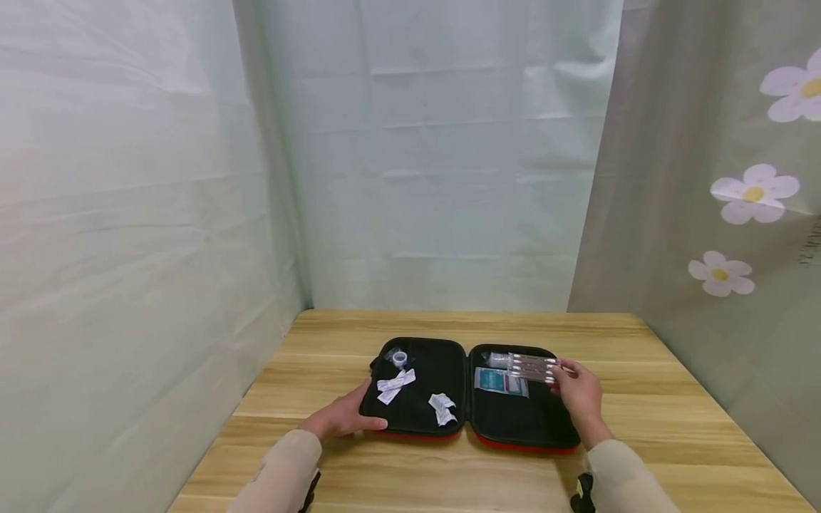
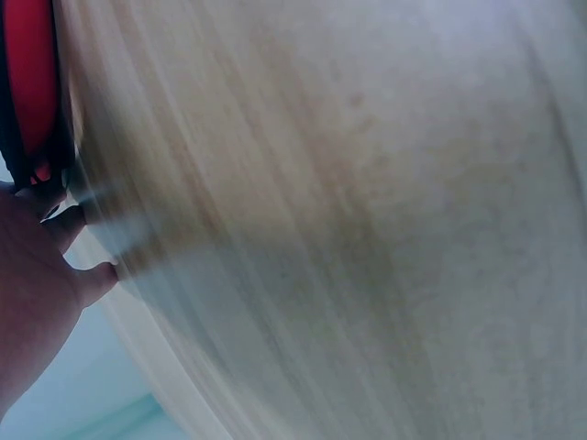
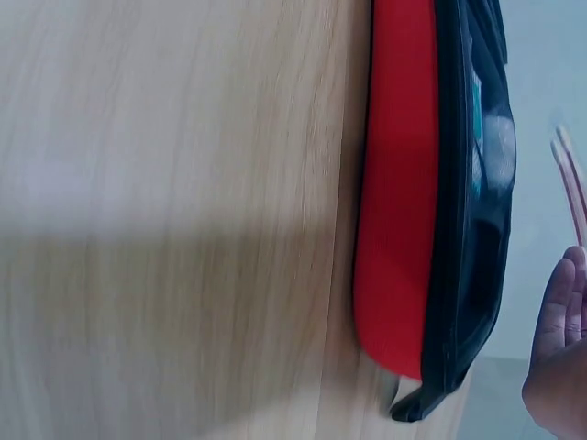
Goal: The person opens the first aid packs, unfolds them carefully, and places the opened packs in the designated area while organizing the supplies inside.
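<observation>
The swabs [image 1: 529, 368] are pinched at their right end by the right hand [image 1: 580, 393] and held above the right half of the unfolded case [image 1: 519, 422], near a teal packet [image 1: 492, 380]. The case's left edge is touched by the left hand [image 1: 346, 415] — fingers extended, thumb laid at the front corner. In the left half, a roll [image 1: 400, 359] and white strips [image 1: 396, 386] are seen.
</observation>
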The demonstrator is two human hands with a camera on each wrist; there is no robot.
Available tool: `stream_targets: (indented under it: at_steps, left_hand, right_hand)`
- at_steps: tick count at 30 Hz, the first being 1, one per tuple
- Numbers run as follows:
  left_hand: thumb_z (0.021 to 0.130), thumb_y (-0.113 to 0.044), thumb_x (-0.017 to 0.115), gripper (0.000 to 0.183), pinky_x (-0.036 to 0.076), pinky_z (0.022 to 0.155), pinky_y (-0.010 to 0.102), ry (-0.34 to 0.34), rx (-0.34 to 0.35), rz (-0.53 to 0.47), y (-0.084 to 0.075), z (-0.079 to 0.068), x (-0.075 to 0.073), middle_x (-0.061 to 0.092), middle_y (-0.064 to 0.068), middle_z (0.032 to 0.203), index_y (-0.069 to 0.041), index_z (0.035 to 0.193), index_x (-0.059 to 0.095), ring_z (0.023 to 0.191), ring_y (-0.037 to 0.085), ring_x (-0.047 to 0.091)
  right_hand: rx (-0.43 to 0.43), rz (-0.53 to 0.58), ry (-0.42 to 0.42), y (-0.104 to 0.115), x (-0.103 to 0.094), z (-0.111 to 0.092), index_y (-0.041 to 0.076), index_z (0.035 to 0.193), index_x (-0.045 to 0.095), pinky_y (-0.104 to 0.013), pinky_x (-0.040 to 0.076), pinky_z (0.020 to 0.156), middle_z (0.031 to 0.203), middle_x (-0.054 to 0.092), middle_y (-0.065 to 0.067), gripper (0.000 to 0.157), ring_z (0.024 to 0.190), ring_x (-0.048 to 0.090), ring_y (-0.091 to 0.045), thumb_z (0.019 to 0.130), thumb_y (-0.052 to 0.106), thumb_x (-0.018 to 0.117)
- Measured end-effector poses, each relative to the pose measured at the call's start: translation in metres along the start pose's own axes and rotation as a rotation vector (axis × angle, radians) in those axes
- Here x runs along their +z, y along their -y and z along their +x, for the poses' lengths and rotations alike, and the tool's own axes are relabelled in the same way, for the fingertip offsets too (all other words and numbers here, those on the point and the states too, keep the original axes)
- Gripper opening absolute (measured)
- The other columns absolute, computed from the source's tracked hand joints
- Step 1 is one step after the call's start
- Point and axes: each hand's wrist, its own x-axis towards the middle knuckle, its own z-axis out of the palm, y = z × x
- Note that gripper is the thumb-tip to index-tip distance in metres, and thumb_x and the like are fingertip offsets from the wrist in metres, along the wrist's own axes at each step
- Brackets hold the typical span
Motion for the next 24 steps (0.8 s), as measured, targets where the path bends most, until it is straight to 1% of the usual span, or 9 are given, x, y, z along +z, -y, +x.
stream_targets:
  at_steps: [4, 7, 9, 11, 14, 16, 18, 21, 24]
  left_hand:
    - [0.080, -0.048, 0.081, 0.111, 0.028, 0.111, 0.058, -0.006, 0.001, 0.003, 0.002, 0.000, 0.000, 0.032, 0.020, 0.157, -0.006, 0.159, 0.016, 0.138, 0.041, 0.035]
    - [0.079, -0.048, 0.081, 0.111, 0.028, 0.111, 0.059, -0.005, 0.006, -0.003, 0.003, 0.001, 0.000, 0.033, 0.020, 0.156, -0.006, 0.159, 0.016, 0.138, 0.041, 0.035]
    - [0.079, -0.048, 0.081, 0.111, 0.028, 0.111, 0.059, -0.003, 0.010, -0.007, 0.003, 0.001, 0.000, 0.033, 0.020, 0.156, -0.006, 0.159, 0.016, 0.138, 0.041, 0.035]
    - [0.080, -0.047, 0.081, 0.111, 0.028, 0.111, 0.059, -0.002, 0.014, -0.007, 0.003, 0.002, 0.000, 0.033, 0.020, 0.156, -0.005, 0.159, 0.016, 0.138, 0.040, 0.035]
    - [0.080, -0.047, 0.081, 0.110, 0.027, 0.111, 0.059, -0.001, 0.019, -0.005, 0.003, 0.002, 0.000, 0.032, 0.020, 0.156, -0.005, 0.158, 0.016, 0.138, 0.040, 0.035]
    - [0.080, -0.046, 0.081, 0.110, 0.027, 0.111, 0.059, -0.001, 0.018, -0.008, 0.003, 0.002, 0.000, 0.032, 0.021, 0.156, -0.004, 0.158, 0.016, 0.138, 0.040, 0.035]
    - [0.080, -0.046, 0.081, 0.110, 0.027, 0.111, 0.058, -0.002, 0.015, -0.010, 0.003, 0.002, 0.001, 0.032, 0.021, 0.156, -0.004, 0.158, 0.016, 0.139, 0.040, 0.034]
    - [0.080, -0.046, 0.081, 0.111, 0.026, 0.112, 0.059, -0.002, 0.010, -0.012, 0.004, 0.002, 0.001, 0.031, 0.021, 0.157, -0.003, 0.158, 0.016, 0.139, 0.041, 0.034]
    - [0.079, -0.046, 0.082, 0.112, 0.026, 0.112, 0.059, -0.003, 0.010, -0.015, 0.004, 0.002, 0.001, 0.031, 0.022, 0.157, -0.003, 0.158, 0.016, 0.139, 0.041, 0.033]
  right_hand:
    - [0.009, 0.010, 0.000, -0.001, -0.010, 0.001, -0.015, 0.128, 0.054, -0.020, 0.055, 0.058, 0.110, 0.062, -0.035, 0.036, 0.062, 0.063, -0.009, 0.100, 0.008, 0.055]
    - [0.013, -0.006, 0.008, -0.003, -0.019, 0.000, -0.015, 0.128, 0.054, -0.021, 0.055, 0.058, 0.110, 0.063, -0.035, 0.037, 0.062, 0.064, -0.009, 0.100, 0.008, 0.056]
    - [0.018, -0.024, 0.016, -0.004, -0.026, 0.000, -0.014, 0.129, 0.054, -0.022, 0.055, 0.058, 0.106, 0.065, -0.033, 0.037, 0.062, 0.064, -0.009, 0.100, 0.009, 0.056]
    - [0.028, -0.034, 0.021, -0.007, -0.033, 0.000, -0.013, 0.129, 0.054, -0.023, 0.056, 0.057, 0.100, 0.068, -0.028, 0.037, 0.061, 0.064, -0.009, 0.100, 0.010, 0.056]
    - [0.035, -0.015, 0.042, -0.012, -0.042, 0.000, -0.016, 0.129, 0.052, -0.027, 0.057, 0.057, 0.089, 0.070, -0.022, 0.038, 0.060, 0.065, -0.010, 0.099, 0.008, 0.055]
    - [0.038, -0.005, 0.051, -0.016, -0.048, 0.000, -0.018, 0.128, 0.051, -0.029, 0.057, 0.058, 0.087, 0.070, -0.020, 0.038, 0.061, 0.066, -0.011, 0.099, 0.006, 0.055]
    - [0.037, 0.009, 0.063, -0.019, -0.053, 0.001, -0.021, 0.126, 0.049, -0.029, 0.058, 0.059, 0.086, 0.069, -0.022, 0.038, 0.062, 0.066, -0.012, 0.098, 0.004, 0.055]
    - [0.039, -0.011, 0.072, -0.025, -0.058, 0.001, -0.022, 0.125, 0.050, -0.029, 0.058, 0.059, 0.087, 0.068, -0.023, 0.037, 0.062, 0.067, -0.014, 0.097, 0.002, 0.056]
    - [0.048, -0.041, 0.084, -0.029, -0.062, 0.001, -0.022, 0.125, 0.050, -0.027, 0.057, 0.057, 0.084, 0.067, -0.020, 0.037, 0.062, 0.066, -0.013, 0.097, 0.002, 0.056]
